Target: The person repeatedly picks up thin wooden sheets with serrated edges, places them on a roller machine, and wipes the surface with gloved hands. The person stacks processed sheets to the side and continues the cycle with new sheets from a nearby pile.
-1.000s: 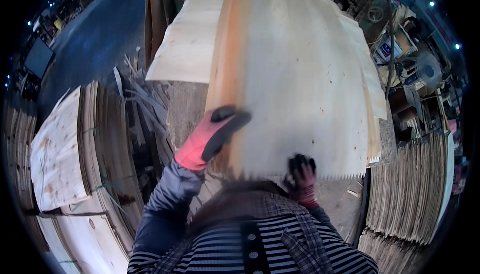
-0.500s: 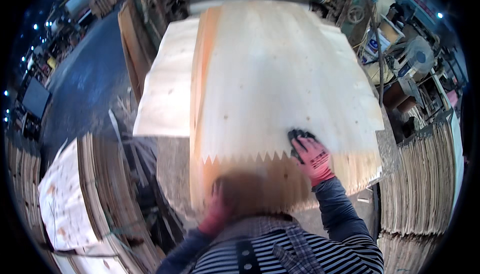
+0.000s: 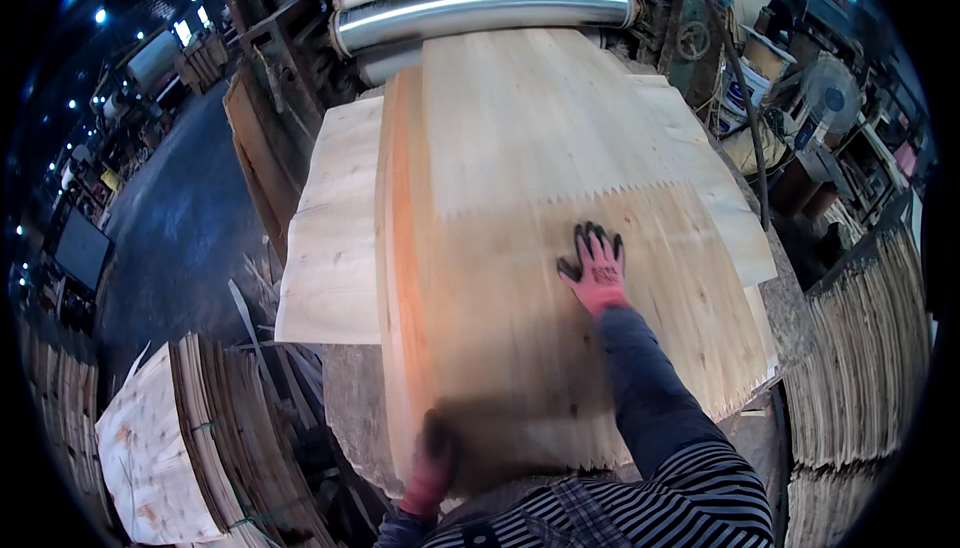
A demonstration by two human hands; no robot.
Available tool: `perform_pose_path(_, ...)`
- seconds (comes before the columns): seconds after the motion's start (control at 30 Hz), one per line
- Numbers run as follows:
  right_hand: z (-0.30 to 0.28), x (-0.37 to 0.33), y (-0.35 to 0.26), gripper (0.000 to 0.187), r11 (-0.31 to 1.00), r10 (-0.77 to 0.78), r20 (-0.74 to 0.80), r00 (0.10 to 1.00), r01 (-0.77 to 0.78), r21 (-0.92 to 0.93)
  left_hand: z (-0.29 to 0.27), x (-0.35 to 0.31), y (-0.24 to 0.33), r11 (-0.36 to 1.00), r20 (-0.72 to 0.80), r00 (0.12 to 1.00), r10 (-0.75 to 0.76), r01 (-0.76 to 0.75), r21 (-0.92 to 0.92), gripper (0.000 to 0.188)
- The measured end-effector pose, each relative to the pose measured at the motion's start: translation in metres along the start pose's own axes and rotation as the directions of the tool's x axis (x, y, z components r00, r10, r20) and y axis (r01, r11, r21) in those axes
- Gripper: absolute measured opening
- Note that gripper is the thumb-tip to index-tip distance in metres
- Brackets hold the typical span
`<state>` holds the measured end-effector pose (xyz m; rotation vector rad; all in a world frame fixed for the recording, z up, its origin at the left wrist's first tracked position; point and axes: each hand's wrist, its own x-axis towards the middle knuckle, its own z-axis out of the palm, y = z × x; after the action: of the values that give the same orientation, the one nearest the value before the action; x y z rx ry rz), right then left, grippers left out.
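One sheet (image 3: 530, 118) is seen just far of the splayed, ungripping right hand (image 3: 598, 266); blurred left hand (image 3: 432, 458) lies farther off, grip indeterminable.

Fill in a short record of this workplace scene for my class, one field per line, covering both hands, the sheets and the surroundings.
Right hand: gloved, fingers spread, palm down on the tan wood sheet
Left hand: gloved, blurred, near the sheets' lower left; contact unclear
Pale wood sheet: overlaps the tan one, jagged edge toward the person
Beyond: shiny roller
Person's left: stacked sheets
Person's right: another stack, fan
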<state>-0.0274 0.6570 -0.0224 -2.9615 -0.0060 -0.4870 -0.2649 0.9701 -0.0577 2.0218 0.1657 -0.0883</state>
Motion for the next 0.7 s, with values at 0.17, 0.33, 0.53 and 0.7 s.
perform_pose_path(0.17,-0.036,-0.14,0.024,0.07,0.993,0.117,0.045,0.992,-0.116,-0.025,-0.013,-0.009,-0.007,0.957,-0.067,0.997,0.044,-0.061,-0.283,0.044)
perform_pose_path(0.33,-0.039,-0.21,-0.015,0.074,0.996,0.087,0.196,0.977,-0.078,-0.05,-0.025,-0.015,-0.033,0.956,-0.277,0.955,0.109,-0.177,-0.233,0.043)
perform_pose_path(0.53,-0.044,-0.249,-0.106,0.078,0.977,-0.194,0.4,0.896,0.138,0.164,-0.071,-0.009,-0.091,0.998,-0.154,0.986,0.062,-0.056,0.04,0.053)
perform_pose_path(0.7,-0.094,-0.287,-0.104,0.073,0.841,-0.396,0.294,0.87,0.215,0.497,-0.132,-0.011,-0.03,0.923,0.153,0.988,-0.012,0.07,-0.378,0.043)
